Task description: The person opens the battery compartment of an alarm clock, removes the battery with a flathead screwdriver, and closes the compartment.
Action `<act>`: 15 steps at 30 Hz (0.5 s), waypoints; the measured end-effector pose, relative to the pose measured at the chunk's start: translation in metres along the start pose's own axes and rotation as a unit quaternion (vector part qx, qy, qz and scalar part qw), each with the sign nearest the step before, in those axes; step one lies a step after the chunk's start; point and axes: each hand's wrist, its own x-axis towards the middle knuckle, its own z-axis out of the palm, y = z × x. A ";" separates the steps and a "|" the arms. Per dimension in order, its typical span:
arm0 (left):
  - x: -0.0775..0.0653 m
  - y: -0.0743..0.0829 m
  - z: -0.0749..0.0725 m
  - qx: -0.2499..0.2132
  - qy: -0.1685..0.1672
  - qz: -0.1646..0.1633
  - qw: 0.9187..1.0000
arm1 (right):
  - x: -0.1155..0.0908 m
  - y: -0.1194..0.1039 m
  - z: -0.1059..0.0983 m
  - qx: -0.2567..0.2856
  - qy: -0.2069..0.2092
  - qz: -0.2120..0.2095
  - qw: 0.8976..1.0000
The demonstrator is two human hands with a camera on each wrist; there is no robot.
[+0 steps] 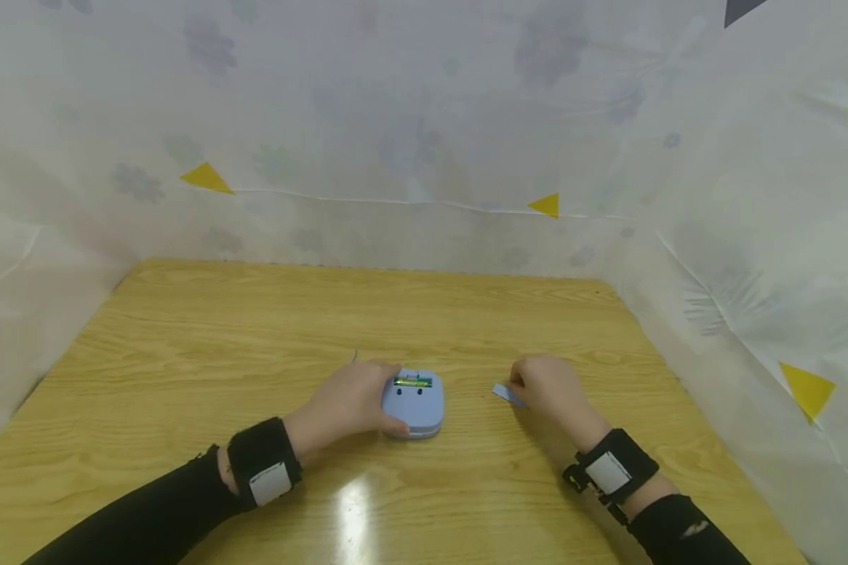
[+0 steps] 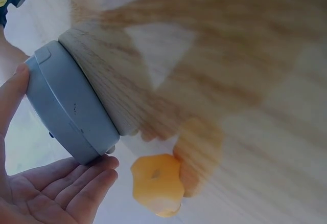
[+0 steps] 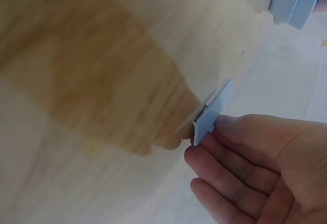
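Observation:
A pale blue rounded-square device (image 1: 415, 410) lies on the table with its battery slot uncovered, showing a green-and-gold battery (image 1: 413, 382). My left hand (image 1: 349, 399) grips the device by its left side, thumb at the near edge and fingers at the far edge. The left wrist view shows the device's side wall (image 2: 76, 106) between thumb and fingers. To the right of the device, my right hand (image 1: 553, 392) pinches a small pale blue battery cover (image 3: 212, 114) between thumb and fingertips, close above the tabletop.
An orange lobed object (image 2: 157, 183) appears beyond my left fingers in the left wrist view. The wooden table (image 1: 254, 314) is bordered by pale patterned sheeting (image 1: 396, 118) at the back and sides. Yellow triangles (image 1: 808, 390) are stuck to the sheeting.

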 end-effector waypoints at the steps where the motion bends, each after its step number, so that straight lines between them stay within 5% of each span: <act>1: 0.000 0.000 0.000 -0.001 0.000 -0.001 1.000 | 0.000 -0.001 0.000 -0.006 -0.003 0.000 1.000; 15: 0.000 -0.001 0.001 0.003 0.001 0.002 1.000 | -0.002 -0.005 -0.002 -0.016 -0.009 0.001 1.000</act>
